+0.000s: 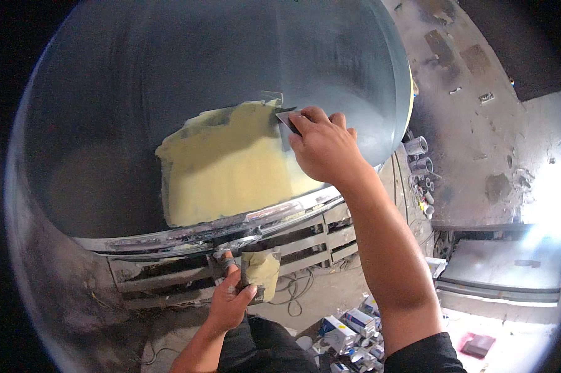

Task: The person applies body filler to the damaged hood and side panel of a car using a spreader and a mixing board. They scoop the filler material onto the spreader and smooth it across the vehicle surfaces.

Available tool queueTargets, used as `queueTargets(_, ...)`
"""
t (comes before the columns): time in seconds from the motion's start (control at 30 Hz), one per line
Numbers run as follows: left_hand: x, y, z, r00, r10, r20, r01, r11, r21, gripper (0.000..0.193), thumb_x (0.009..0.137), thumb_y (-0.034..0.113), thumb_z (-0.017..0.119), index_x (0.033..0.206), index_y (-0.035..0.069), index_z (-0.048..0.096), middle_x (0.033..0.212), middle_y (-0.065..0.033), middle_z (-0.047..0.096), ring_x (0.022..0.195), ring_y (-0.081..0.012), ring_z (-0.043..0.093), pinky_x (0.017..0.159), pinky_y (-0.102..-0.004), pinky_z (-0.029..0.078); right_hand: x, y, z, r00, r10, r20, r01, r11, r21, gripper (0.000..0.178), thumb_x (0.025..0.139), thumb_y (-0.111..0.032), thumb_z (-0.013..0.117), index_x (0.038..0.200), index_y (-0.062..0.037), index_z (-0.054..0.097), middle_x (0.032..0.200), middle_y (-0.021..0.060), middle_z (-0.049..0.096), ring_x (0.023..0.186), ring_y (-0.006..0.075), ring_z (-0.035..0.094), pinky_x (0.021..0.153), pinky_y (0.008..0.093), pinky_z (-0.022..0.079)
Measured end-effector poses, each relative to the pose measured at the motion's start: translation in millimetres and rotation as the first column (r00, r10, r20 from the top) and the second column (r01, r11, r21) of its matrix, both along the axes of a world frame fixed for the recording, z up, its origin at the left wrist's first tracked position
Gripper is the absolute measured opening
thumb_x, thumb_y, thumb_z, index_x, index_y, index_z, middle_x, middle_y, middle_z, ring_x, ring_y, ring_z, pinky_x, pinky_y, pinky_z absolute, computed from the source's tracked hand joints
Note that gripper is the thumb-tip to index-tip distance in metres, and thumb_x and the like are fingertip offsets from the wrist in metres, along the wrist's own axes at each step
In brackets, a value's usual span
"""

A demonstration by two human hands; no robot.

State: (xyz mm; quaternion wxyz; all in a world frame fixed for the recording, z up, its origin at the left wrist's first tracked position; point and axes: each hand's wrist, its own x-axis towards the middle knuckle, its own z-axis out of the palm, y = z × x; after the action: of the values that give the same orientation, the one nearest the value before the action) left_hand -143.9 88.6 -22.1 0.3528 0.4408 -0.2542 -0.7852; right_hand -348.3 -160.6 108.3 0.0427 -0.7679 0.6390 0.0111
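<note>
A large, dark grey curved panel (231, 62) fills the upper middle, with a broad patch of pale yellow filler (224, 180) spread near its front edge. My right hand (327, 146) is closed on a thin, flat putty knife (285, 118). Its blade lies at the patch's upper right corner; whether it presses on the surface I cannot tell. Below the panel's front edge, my left hand (229, 301) grips a small flat mixing plate (262, 276) smeared with the same yellow filler. The thumb rests on the plate's edge, while most other fingers are hidden behind it.
A pale trim strip (274, 214) runs along the panel's front edge, above a slatted frame (305, 252). Cables (296, 301) lie on the floor. Several cans (416, 146) stand right of the panel. Boxes and litter (338, 334) are heaped below. Strong light (557, 193) glares at far right.
</note>
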Motion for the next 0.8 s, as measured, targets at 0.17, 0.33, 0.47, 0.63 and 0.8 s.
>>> queueTargets(0.17,-1.9,-11.5,11.0,0.998,0.038,-0.048,-0.040,0.998,-0.042,0.038,0.090,0.005,0.052,0.127,-0.001,0.049,0.133,-0.0091,0.043,0.117,-0.0152,0.043,0.097,-0.0314,0.035,15.3,-3.2,-10.3,0.997,0.005,-0.076,-0.005,1.000,-0.005,0.036,0.090,-0.025,0.046,0.125,-0.0181,0.052,0.126,0.0071,0.049,0.110,0.0390,0.046,0.085,0.0573,0.041)
queueTargets(0.33,-0.7,-17.3,11.3,1.000,-0.009,0.017,0.010,0.996,-0.093,0.035,0.088,0.005,0.053,0.123,-0.002,0.053,0.121,-0.0056,0.047,0.108,-0.0131,0.045,0.092,-0.0293,0.036,10.1,4.9,-5.1,0.995,0.042,-0.093,-0.036,0.997,0.071,0.035,0.089,-0.026,0.047,0.122,-0.0197,0.055,0.124,0.0076,0.051,0.109,0.0390,0.047,0.086,0.0573,0.042)
queueTargets(0.47,-4.2,-21.4,21.6,0.999,0.031,0.018,-0.030,0.997,-0.073,0.035,0.087,0.005,0.054,0.122,-0.001,0.054,0.114,-0.0041,0.049,0.102,-0.0126,0.047,0.090,-0.0286,0.037,5.2,-13.2,10.3,1.000,-0.001,-0.005,0.001,1.000,0.011,0.035,0.089,-0.026,0.047,0.122,-0.0191,0.055,0.124,0.0099,0.051,0.111,0.0397,0.046,0.087,0.0576,0.041)
queueTargets(0.63,-7.8,-21.9,21.0,1.000,0.028,0.007,-0.027,0.999,-0.044,0.038,0.087,0.004,0.053,0.125,-0.001,0.052,0.115,-0.0046,0.049,0.096,-0.0114,0.049,0.084,-0.0266,0.040,14.4,-21.0,3.4,0.996,0.042,-0.077,-0.037,0.997,0.064,0.035,0.088,-0.024,0.047,0.121,-0.0183,0.056,0.121,0.0105,0.052,0.112,0.0401,0.046,0.086,0.0582,0.041)
queueTargets(0.8,-9.2,-23.8,19.7,1.000,0.011,0.015,-0.010,0.998,-0.067,0.040,0.087,0.002,0.054,0.127,-0.001,0.051,0.121,-0.0050,0.049,0.101,-0.0110,0.049,0.087,-0.0264,0.041,7.3,4.5,-9.4,0.993,0.101,-0.068,-0.099,0.994,0.036,0.035,0.085,-0.023,0.051,0.119,-0.0179,0.057,0.119,0.0072,0.052,0.105,0.0372,0.049,0.081,0.0564,0.044)
